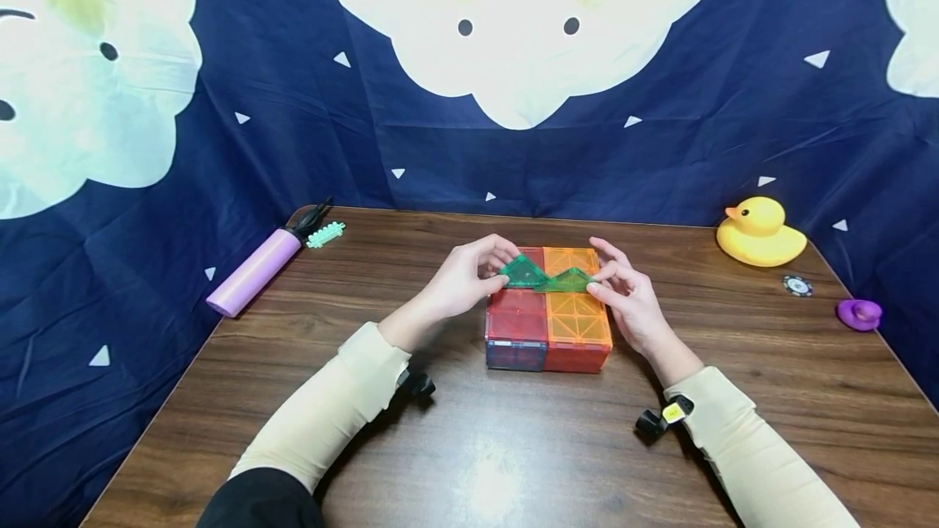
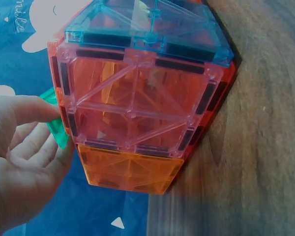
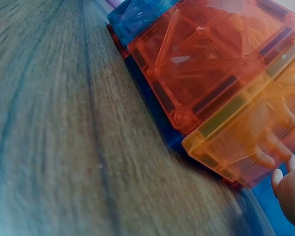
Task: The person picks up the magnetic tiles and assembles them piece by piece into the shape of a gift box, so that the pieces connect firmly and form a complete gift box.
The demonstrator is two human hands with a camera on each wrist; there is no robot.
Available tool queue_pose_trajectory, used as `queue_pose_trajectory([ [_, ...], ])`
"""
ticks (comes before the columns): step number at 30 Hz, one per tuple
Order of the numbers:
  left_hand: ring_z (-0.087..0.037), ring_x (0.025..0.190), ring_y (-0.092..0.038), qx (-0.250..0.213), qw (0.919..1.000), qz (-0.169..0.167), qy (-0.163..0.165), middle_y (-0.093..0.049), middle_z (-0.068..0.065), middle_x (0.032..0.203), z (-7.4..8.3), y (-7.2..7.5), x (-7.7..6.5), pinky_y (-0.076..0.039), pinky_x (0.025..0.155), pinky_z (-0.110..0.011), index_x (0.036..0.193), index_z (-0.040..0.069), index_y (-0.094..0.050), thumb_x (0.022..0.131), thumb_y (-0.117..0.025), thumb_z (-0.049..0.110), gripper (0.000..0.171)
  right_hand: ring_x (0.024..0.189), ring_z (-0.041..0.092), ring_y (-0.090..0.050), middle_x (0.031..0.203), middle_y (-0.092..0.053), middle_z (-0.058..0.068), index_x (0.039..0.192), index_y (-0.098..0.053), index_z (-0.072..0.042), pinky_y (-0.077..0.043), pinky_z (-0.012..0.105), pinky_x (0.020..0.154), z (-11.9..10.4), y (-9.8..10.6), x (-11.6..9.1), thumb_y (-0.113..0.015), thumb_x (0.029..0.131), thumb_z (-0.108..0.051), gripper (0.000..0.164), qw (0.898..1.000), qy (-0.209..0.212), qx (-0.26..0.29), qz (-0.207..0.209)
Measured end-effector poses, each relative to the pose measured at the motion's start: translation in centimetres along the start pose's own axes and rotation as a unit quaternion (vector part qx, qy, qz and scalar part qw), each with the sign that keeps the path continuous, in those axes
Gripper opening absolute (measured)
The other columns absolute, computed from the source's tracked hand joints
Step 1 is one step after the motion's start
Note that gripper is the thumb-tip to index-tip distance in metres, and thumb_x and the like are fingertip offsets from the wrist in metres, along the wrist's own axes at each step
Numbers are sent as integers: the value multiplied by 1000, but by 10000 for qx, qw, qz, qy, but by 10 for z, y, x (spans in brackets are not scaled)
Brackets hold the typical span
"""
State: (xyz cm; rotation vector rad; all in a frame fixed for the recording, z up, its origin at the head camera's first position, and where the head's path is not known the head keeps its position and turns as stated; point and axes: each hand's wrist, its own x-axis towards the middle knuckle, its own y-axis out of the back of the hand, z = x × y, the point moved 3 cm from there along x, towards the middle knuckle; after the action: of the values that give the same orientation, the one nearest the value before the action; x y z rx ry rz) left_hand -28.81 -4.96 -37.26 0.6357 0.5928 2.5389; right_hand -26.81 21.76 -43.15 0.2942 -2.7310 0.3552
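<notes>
A low box of see-through magnetic tiles (image 1: 517, 320) stands on the table, red on the left half of its top and orange on the right. Two green triangular tiles meet side by side over the middle of that top. My left hand (image 1: 473, 267) pinches the left green triangle (image 1: 523, 272) between thumb and fingers; in the left wrist view this green tile (image 2: 61, 132) shows behind the box edge. With thumb and fingertips, my right hand (image 1: 627, 296) pinches the outer corner of the right green triangle (image 1: 572, 279). In the right wrist view the green tiles are hidden.
A lilac cylinder (image 1: 257, 271) with a black cord and a mint-green toothed piece (image 1: 326, 235) lie at the back left. Back right are a yellow duck (image 1: 759, 235), a poker chip (image 1: 797, 285) and a small purple duck (image 1: 859, 314). A blue cloud-patterned cloth (image 1: 440, 153) hangs behind the table.
</notes>
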Motion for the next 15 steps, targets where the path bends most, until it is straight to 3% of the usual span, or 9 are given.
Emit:
queue_pose_trajectory([
  [5,-16,97,-66,255,9993,-187,-181,-71,-5,110,0,1,-2,-53,91,-34,116,6,-68,90,-72,-4,28,149,34,-24,156,-38,18,102,-70,-5,-29,32,116,1,-1,0,-57,91,18,29,9999,-84,-74,101],
  [9,-15,97,-66,322,9988,-265,-250,-72,-5,110,1,2,-3,-53,91,-32,117,5,-68,91,-72,-3,28,146,32,-30,155,-40,18,116,-66,0,-34,28,111,1,-1,0,-58,92,16,29,9998,-91,-96,115],
  [15,-15,96,-66,388,9984,-261,-302,-72,-6,109,2,1,-4,-54,90,-32,117,5,-68,91,-72,-2,27,150,34,-22,154,-38,22,90,-69,-9,-34,25,112,0,-3,0,-58,92,16,27,9999,-42,-108,126],
])
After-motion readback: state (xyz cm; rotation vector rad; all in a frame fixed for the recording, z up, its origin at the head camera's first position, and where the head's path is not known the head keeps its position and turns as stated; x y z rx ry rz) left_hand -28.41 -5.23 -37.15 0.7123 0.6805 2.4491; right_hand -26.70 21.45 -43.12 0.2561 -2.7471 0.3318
